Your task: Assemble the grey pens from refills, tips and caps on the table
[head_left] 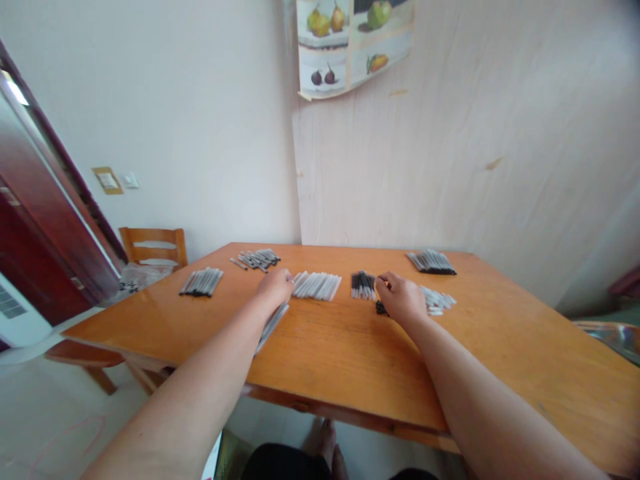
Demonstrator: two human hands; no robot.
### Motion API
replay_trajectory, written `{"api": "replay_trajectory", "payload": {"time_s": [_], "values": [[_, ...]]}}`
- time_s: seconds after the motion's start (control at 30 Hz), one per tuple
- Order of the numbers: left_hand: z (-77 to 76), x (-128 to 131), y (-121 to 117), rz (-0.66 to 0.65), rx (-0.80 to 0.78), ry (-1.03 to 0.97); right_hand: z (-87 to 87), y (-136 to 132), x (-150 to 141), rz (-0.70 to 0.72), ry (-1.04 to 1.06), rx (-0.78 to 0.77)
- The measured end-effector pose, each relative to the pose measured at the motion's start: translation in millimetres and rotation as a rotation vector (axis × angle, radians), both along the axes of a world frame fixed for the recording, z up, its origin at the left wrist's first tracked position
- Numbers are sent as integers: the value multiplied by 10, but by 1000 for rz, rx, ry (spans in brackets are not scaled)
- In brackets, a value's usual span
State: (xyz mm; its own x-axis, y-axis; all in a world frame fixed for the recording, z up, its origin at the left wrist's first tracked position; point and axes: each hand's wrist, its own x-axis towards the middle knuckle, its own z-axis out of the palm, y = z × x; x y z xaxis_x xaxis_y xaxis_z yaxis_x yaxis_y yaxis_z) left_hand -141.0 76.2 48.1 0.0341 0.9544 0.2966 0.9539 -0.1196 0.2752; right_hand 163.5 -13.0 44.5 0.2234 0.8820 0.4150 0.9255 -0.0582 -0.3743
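Observation:
My left hand point(275, 289) is closed, its fingertips at the left end of a row of whitish, translucent pen barrels point(317, 286). Whatever those fingers pinch is too small to make out. Under my left wrist lie several grey pen-like sticks point(273, 327), partly covered by the arm. My right hand point(401, 296) makes a pinch at the right edge of a bundle of short black-and-white pen parts point(363, 285); what sits between its fingers is hidden. Small black caps point(381, 308) lie just below it. Short white pieces point(438, 300) show beyond its right side.
Grey pens with black ends form groups at the left point(202, 283), back left point(257, 259) and back right point(432, 261) of the wooden table point(330, 360). A wooden chair point(153, 245) and a plastic bag point(137, 277) are at the left. A wall stands behind the table.

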Motion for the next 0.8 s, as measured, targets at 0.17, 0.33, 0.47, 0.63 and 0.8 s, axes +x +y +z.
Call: {"api": "replay_trajectory", "payload": {"time_s": [0.17, 0.33, 0.47, 0.63, 0.8], "values": [[81, -46, -353, -6, -24, 31, -11, 2, 5, 6, -4, -8], [109, -65, -715, 45, -87, 82, -42, 3, 26, -3, -6, 9], [60, -98, -902, 49, -101, 146, -52, -1, 40, -6, -5, 11], [11, -114, -1049, 37, -71, 228, -56, 0, 46, -21, 0, 25], [-8, -87, -1111, 78, -72, 244, -67, -2, 54, -15, 7, 34]]}}
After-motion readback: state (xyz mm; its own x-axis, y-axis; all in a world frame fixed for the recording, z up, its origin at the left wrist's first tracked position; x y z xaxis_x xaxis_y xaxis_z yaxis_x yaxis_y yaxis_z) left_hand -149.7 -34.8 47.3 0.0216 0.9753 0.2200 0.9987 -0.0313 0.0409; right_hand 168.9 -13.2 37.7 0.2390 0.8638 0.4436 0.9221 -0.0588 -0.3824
